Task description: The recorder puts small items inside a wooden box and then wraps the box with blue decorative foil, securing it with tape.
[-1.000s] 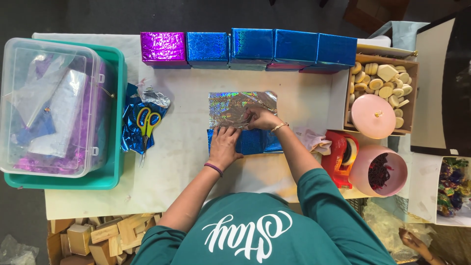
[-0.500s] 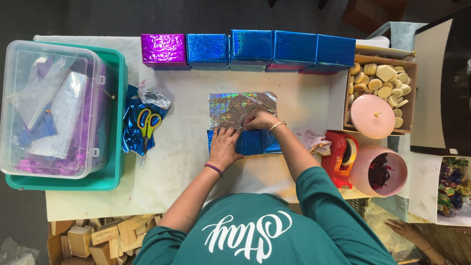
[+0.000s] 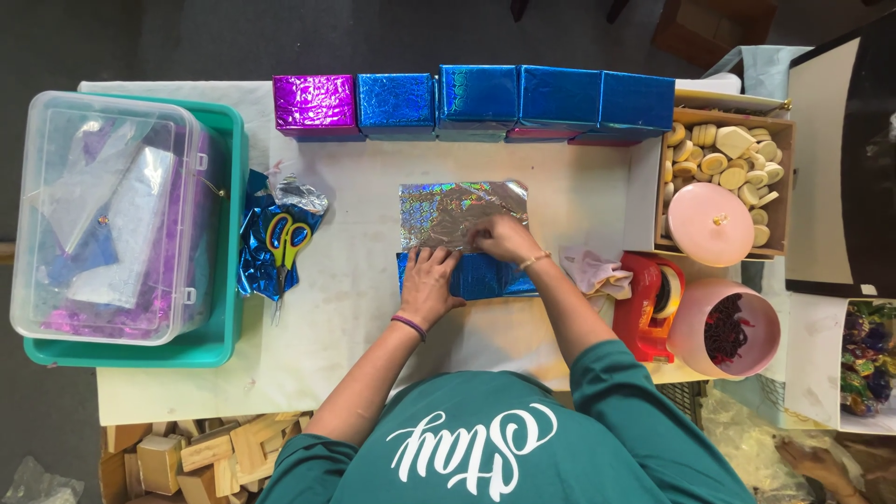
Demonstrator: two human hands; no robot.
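Shiny blue foil paper (image 3: 485, 277) lies in the middle of the desk (image 3: 355, 280), with its silver side (image 3: 448, 205) turned up at the far end. My left hand (image 3: 429, 280) lies flat with fingers spread, pressing the blue part down, and my right hand (image 3: 504, 238) pinches the fold of the paper just beside it. Yellow scissors (image 3: 285, 245) lie on blue scraps well to my left, a red tape holder (image 3: 649, 303) sits near my right arm, and wrapped boxes (image 3: 476, 98) line the far edge.

A gift-wrapping craft workshop: a row of foil-wrapped blue and purple boxes (image 3: 476, 98) lines the paper-covered table's (image 3: 187, 392) far edge, yellow-handled scissors (image 3: 285, 245) near its left edge, a red tape dispenser (image 3: 647, 308) at its right.
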